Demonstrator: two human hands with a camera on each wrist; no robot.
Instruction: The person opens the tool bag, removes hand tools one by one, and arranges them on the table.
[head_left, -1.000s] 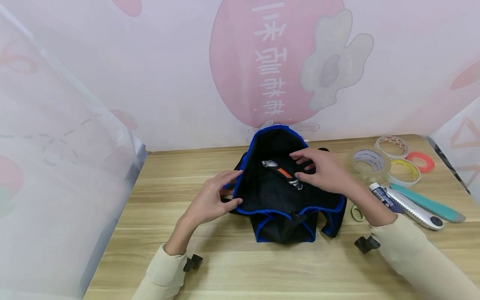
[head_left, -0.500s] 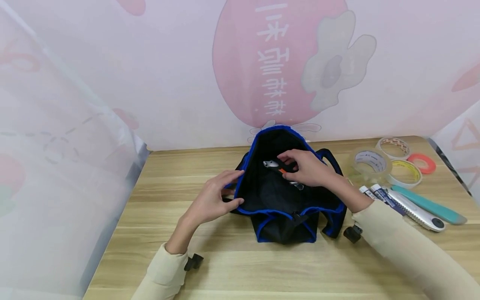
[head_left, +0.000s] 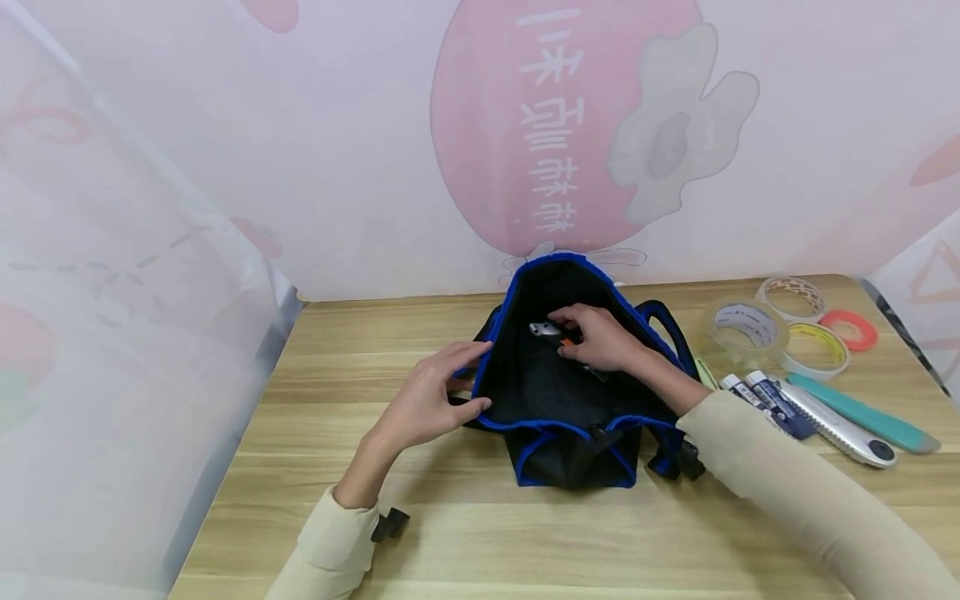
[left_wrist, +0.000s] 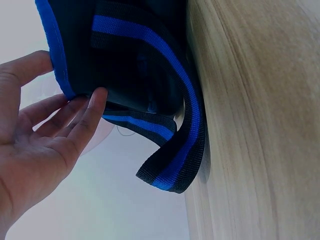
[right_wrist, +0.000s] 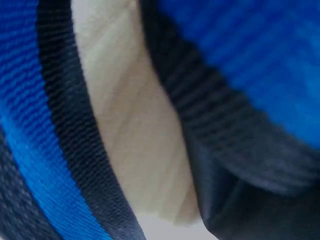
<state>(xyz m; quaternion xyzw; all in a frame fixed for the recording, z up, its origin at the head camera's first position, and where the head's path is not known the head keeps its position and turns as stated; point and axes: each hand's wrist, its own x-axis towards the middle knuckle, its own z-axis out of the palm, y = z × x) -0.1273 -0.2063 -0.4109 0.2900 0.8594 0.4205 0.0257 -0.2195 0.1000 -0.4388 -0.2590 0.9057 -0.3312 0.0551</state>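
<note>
A black tool bag with blue trim (head_left: pixel 536 392) stands gaping on the wooden table in the head view. My left hand (head_left: pixel 427 396) holds its left rim between thumb and fingers; the left wrist view has this hand (left_wrist: pixel 50 132) at the blue edge, beside a black-and-blue strap (left_wrist: pixel 185 95). Inside the bag, my right hand (head_left: pixel 600 337) pinches a black, orange and silver utility knife (head_left: pixel 543 330), whose middle is covered by the fingers. Only straps (right_wrist: pixel 60 130) and a strip of table fill the right wrist view; the right hand is out of it.
To the bag's right lie several tape rolls, among them a clear one (head_left: pixel 776 342) and a red one (head_left: pixel 868 335). Nearer are blue-and-white glue sticks (head_left: pixel 783 404), a silver cutter (head_left: pixel 843 429) and a teal cutter (head_left: pixel 870 414). A printed curtain (head_left: pixel 360 167) stands behind the table.
My right hand has moved left and deeper into the bag, closing its fingers on the utility knife. The left hand has stayed on the rim.
</note>
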